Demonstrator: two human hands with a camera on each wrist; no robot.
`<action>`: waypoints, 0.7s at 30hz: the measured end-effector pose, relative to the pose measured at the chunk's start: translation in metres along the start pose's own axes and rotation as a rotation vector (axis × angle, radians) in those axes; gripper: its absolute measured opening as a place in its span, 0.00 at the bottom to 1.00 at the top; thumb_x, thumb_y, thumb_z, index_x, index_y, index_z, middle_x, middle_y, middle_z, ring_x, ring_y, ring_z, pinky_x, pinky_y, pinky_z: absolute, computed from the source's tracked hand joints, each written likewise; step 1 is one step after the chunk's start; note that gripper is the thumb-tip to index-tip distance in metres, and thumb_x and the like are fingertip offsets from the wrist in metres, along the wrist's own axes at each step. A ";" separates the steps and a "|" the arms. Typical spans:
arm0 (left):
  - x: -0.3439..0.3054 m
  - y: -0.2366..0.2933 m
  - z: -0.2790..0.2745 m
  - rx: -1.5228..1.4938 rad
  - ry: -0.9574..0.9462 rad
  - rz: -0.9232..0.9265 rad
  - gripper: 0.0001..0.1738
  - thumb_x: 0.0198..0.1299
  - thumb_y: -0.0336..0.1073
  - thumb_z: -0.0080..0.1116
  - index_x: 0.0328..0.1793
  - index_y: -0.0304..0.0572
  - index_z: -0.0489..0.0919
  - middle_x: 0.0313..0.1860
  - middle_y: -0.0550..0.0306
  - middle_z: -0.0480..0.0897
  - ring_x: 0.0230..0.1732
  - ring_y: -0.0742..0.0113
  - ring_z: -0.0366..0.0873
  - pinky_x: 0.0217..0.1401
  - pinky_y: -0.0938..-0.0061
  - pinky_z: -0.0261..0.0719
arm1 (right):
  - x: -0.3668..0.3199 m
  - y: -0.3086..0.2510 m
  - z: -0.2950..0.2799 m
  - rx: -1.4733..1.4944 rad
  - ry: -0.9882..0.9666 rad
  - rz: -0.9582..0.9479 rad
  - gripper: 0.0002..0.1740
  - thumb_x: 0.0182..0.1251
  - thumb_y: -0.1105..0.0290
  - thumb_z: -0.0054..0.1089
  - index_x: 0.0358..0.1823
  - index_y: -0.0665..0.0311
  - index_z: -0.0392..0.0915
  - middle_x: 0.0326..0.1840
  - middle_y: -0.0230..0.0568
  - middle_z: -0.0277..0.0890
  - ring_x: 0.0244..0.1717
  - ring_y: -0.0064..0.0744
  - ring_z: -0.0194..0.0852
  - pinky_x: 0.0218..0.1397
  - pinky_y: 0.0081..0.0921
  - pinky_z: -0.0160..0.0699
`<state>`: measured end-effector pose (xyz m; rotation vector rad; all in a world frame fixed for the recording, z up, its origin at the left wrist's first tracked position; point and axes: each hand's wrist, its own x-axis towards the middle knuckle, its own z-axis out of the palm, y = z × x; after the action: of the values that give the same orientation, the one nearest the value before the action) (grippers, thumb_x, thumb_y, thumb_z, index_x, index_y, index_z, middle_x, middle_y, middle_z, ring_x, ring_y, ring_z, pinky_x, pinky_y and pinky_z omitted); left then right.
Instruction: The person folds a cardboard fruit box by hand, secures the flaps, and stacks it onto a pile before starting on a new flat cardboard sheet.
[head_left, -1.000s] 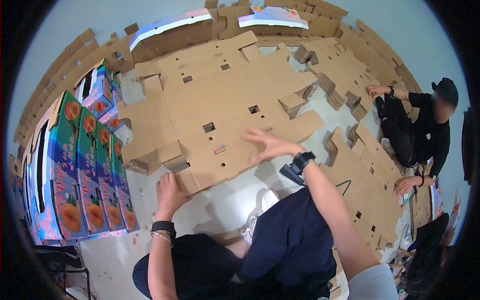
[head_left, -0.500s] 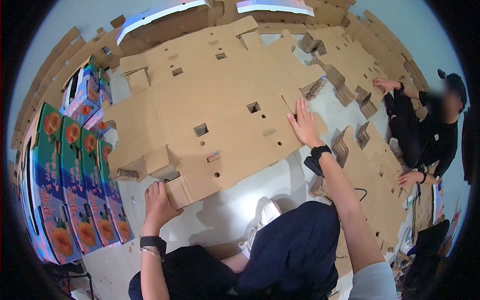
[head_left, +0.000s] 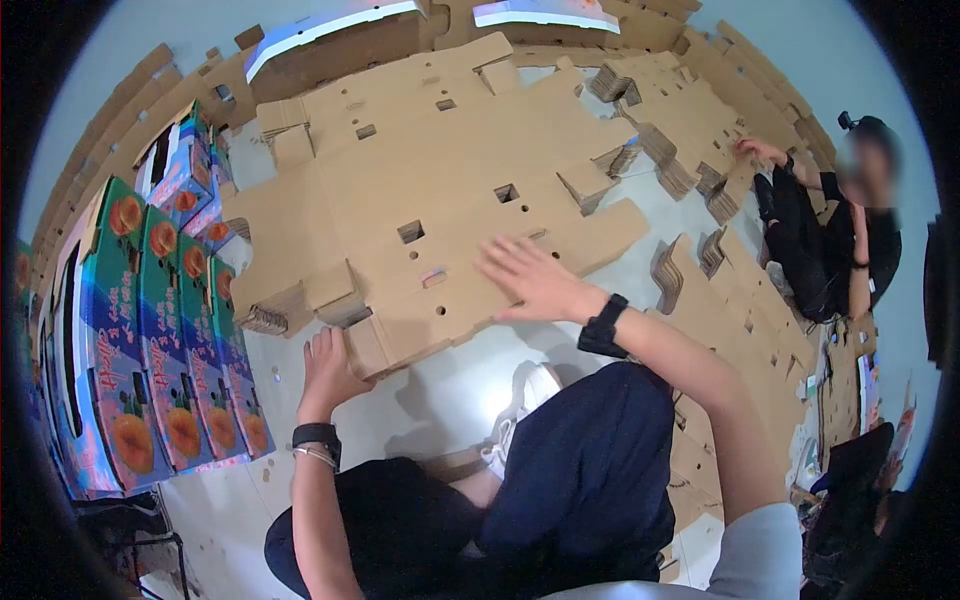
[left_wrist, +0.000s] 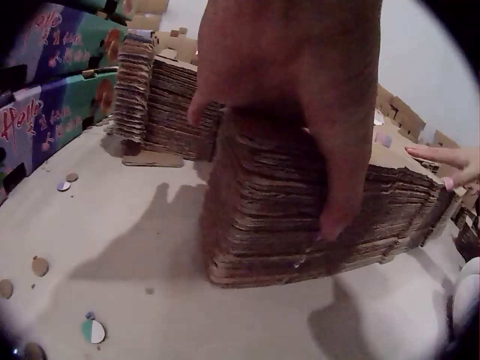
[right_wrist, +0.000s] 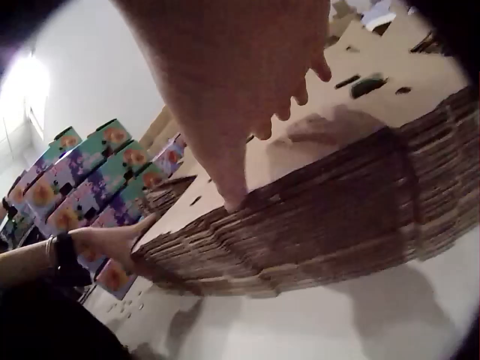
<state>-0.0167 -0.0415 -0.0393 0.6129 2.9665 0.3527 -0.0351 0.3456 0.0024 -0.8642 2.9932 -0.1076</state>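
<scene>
A tall stack of flattened cardboard box blanks [head_left: 370, 210], with cut-out slots and round holes, lies on the floor before me. At its near-left corner my left hand [head_left: 332, 375] grips the edge; in the left wrist view the thumb presses one side of the layered edges [left_wrist: 300, 225] and a finger shows on the other side. My right hand [head_left: 540, 282] is spread over the near part of the top sheet, its fingers straight. The right wrist view shows that thumb right at the stack's upper edge [right_wrist: 315, 232], the fingers over the top.
Printed fruit boxes [head_left: 150, 350] stand in rows on the left. More cardboard stacks [head_left: 730, 330] lie to the right, where another person [head_left: 830, 230] sits. Cardboard sheets line the wall behind. Small round cut-outs [left_wrist: 94, 330] are scattered on the floor.
My right hand went from the middle of the near edge to the stack's right end, then back towards the middle. The left hand stays at its corner. The other person has raised one arm.
</scene>
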 end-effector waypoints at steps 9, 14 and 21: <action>0.005 0.000 -0.007 -0.048 -0.003 0.031 0.54 0.24 0.46 0.82 0.58 0.32 0.65 0.50 0.42 0.72 0.55 0.44 0.70 0.58 0.58 0.73 | 0.024 -0.029 0.003 -0.142 -0.111 -0.103 0.67 0.40 0.61 0.79 0.80 0.55 0.39 0.80 0.60 0.39 0.76 0.65 0.47 0.75 0.46 0.59; 0.006 0.003 -0.011 -0.078 -0.016 0.013 0.52 0.23 0.45 0.82 0.57 0.32 0.65 0.50 0.41 0.72 0.55 0.43 0.69 0.59 0.57 0.72 | 0.021 -0.026 0.007 -0.141 -0.051 -0.124 0.66 0.41 0.61 0.78 0.80 0.53 0.40 0.80 0.58 0.39 0.75 0.65 0.50 0.74 0.46 0.61; 0.006 -0.003 -0.008 -0.120 -0.013 0.018 0.50 0.21 0.43 0.82 0.54 0.33 0.66 0.49 0.41 0.73 0.54 0.41 0.69 0.58 0.57 0.72 | 0.012 -0.060 0.002 -0.151 0.041 -0.067 0.55 0.46 0.62 0.76 0.76 0.50 0.52 0.75 0.59 0.50 0.70 0.62 0.58 0.70 0.44 0.65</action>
<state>-0.0246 -0.0431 -0.0329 0.6260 2.9036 0.5214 -0.0134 0.2884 0.0049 -0.9880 3.0426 0.1026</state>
